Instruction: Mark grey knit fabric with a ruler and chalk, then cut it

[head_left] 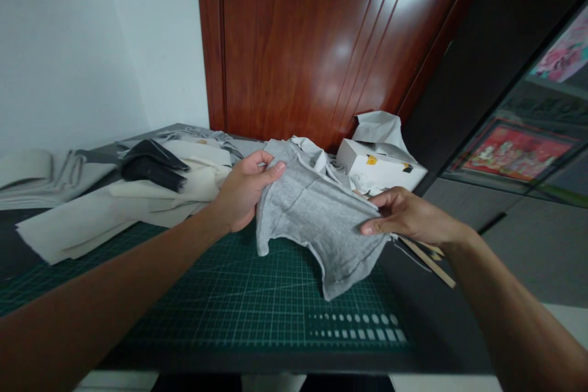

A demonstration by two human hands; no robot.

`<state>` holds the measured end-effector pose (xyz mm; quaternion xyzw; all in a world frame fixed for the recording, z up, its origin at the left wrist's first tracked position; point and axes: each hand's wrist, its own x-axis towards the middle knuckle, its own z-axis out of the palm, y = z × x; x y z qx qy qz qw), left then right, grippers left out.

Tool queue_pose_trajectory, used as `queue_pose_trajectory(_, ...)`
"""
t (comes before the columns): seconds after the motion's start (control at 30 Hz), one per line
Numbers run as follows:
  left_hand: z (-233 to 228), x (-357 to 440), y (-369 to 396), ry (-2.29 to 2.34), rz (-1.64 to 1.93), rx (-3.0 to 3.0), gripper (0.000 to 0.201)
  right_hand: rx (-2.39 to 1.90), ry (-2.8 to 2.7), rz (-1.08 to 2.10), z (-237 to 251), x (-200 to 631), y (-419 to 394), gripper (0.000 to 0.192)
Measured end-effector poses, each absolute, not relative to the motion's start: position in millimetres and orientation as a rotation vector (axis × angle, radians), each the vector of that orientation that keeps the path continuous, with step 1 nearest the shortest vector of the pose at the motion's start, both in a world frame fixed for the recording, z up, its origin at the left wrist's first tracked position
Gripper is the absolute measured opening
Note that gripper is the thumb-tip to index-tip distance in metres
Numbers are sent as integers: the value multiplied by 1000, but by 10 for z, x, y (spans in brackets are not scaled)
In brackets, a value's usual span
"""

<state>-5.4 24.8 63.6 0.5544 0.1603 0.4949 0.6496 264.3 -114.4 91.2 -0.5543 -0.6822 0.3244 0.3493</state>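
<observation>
A grey piece of fabric with sewn seams is stretched between my two hands above the green cutting mat. My left hand pinches its upper left part, thumb on top. At its right side, my right hand grips the edge between thumb and fingers. The lower edge of the fabric curves inward and hangs loose, with one corner drooping toward the mat. The fingers beneath the cloth are partly hidden.
Folded cream fabric and a black cloth piece lie at the left. A white box stands at the back right, near wooden strips. Behind the table rises a brown door; a dark cabinet is at the right.
</observation>
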Motion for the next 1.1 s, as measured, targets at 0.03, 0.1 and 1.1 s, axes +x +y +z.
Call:
queue_pose_trajectory(0.03, 627, -81, 274, 371, 1121, 1286, 34, -1456, -1780, 858, 894, 2662, -1130, 31)
queue_pose_trajectory(0.1, 616, -124, 345, 382, 1128, 1337, 34, -1478, -1783, 808, 870, 2694, -1087, 30)
queue_pose_trajectory(1.1, 157, 98, -291, 134, 409, 2926, 26, -1726, -2597, -94, -221, 1850, -1561, 16)
